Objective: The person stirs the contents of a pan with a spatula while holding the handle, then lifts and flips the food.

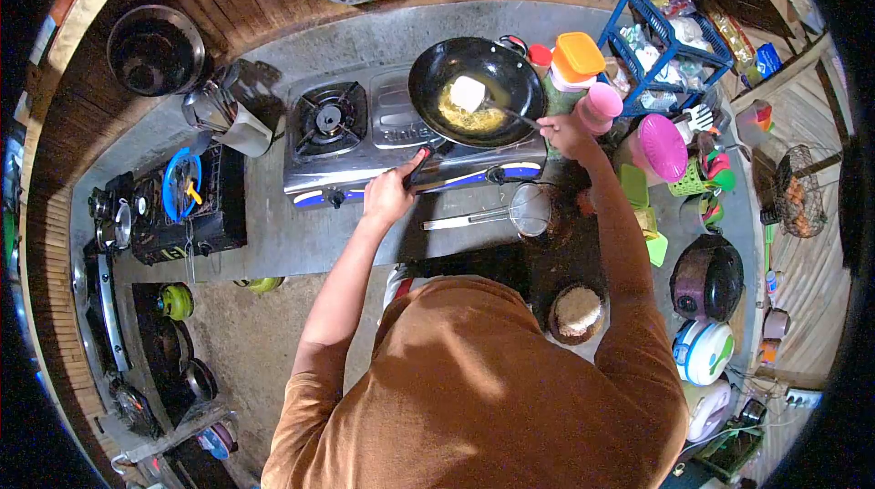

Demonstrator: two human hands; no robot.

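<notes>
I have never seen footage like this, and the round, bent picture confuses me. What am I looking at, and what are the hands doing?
No machine here: one camera on a person's head looks down through a very wide lens, which bends the edges. The brown shirt below is theirs. The left hand grips the wok handle; the wok sits on the right burner of a gas stove and holds yellowish food with a pale block. The right hand holds a metal utensil reaching into the wok. On the counter lies a wire skimmer; further right stand lidded jars and a blue basket.
</notes>
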